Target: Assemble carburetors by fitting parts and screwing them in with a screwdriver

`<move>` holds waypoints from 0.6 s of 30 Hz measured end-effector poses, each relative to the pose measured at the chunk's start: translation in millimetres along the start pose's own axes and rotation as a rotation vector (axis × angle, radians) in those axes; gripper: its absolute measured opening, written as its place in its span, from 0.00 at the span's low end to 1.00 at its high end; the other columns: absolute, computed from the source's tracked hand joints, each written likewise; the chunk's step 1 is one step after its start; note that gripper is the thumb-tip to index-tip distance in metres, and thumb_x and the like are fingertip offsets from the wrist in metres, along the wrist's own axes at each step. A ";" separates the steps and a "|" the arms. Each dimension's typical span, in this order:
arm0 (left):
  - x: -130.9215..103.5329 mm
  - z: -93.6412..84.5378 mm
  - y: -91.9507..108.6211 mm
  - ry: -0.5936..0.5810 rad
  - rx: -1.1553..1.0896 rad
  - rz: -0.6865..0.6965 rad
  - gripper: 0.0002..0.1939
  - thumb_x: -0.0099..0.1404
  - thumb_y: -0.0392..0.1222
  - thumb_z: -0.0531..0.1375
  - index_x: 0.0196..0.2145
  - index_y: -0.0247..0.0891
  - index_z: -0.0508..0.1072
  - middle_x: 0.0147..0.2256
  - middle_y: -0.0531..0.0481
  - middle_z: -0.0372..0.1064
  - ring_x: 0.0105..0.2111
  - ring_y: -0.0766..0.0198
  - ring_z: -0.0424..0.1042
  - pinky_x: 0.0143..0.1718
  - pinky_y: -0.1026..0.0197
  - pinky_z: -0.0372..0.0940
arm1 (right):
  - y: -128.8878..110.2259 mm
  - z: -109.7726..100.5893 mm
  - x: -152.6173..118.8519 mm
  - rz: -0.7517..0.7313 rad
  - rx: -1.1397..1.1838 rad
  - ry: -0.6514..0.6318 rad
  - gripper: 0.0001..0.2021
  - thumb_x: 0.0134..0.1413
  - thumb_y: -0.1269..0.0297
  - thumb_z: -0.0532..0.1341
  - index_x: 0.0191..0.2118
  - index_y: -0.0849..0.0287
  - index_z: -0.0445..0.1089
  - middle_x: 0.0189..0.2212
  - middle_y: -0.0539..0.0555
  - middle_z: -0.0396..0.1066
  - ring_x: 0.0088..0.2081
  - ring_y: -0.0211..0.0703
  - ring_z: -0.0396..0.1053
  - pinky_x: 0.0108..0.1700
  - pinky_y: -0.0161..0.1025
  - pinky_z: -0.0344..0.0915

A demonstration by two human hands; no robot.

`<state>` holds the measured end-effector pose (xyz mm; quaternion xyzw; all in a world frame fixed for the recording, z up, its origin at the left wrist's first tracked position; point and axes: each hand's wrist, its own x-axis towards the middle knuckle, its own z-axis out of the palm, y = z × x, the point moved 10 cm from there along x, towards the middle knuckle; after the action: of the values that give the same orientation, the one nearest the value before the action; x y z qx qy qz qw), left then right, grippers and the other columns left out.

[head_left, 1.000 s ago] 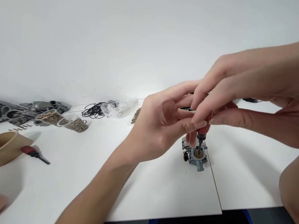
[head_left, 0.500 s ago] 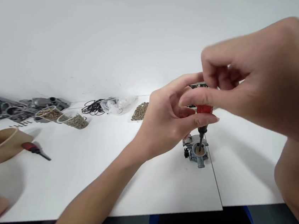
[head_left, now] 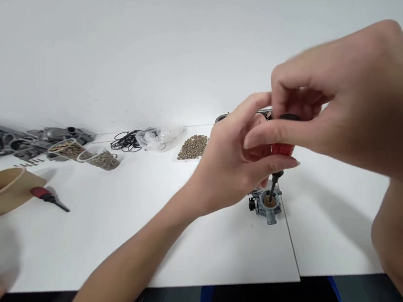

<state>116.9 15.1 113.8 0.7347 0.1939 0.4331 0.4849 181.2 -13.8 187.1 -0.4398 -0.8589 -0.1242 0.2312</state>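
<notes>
Screwdriver (head_left: pixel 282 150), red-handled and black-capped, stands nearly upright, its slim dark shaft in the round mouth of a dull grey metal casting (head_left: pixel 271 217) on the smooth white surface (head_left: pixel 226 254). The left hand (head_left: pixel 230 166) closes its grip around the handle; the right hand (head_left: pixel 340 96) curls at the cap, its hold impossible to tell.

Your left hand (head_left: pixel 231 161) surrounds the handle of a red screwdriver (head_left: pixel 282 150), and your right hand (head_left: pixel 339 103) curls at its top, its grip unclear. The tip points down into the round opening of a grey metal part (head_left: pixel 271 217) on the white table (head_left: pixel 212 253). To your left, another screwdriver (head_left: pixel 47 196) lies by a tan container (head_left: pixel 20 192); farther off are black loops (head_left: pixel 128 141) and brass-coloured pieces (head_left: pixel 193 147)
</notes>
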 end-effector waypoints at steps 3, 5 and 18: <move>-1.4 1.7 1.1 -0.065 -0.010 0.003 0.26 0.58 0.40 0.69 0.52 0.44 0.65 0.35 0.51 0.71 0.32 0.63 0.76 0.22 0.68 0.71 | -0.8 -0.6 -8.3 -0.181 0.155 -0.081 0.13 0.65 0.54 0.52 0.38 0.47 0.74 0.29 0.39 0.70 0.28 0.25 0.67 0.29 0.22 0.63; -2.5 5.6 4.4 -0.111 -0.008 0.016 0.26 0.58 0.40 0.69 0.52 0.45 0.65 0.37 0.51 0.71 0.34 0.63 0.76 0.23 0.68 0.72 | 4.1 -4.5 -10.8 -0.204 0.165 -0.067 0.09 0.64 0.58 0.55 0.42 0.43 0.73 0.31 0.36 0.71 0.28 0.22 0.65 0.28 0.21 0.59; 0.9 4.4 1.7 -0.090 -0.067 -0.002 0.21 0.56 0.41 0.70 0.46 0.42 0.71 0.32 0.52 0.72 0.33 0.61 0.76 0.21 0.67 0.69 | -7.4 -3.6 -7.5 -0.195 0.273 -0.123 0.08 0.61 0.60 0.57 0.40 0.43 0.74 0.37 0.38 0.72 0.39 0.27 0.70 0.41 0.22 0.68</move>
<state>120.8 12.6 115.1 0.7367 0.1580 0.4054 0.5177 180.0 -24.8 186.3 -0.3256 -0.9189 -0.0012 0.2226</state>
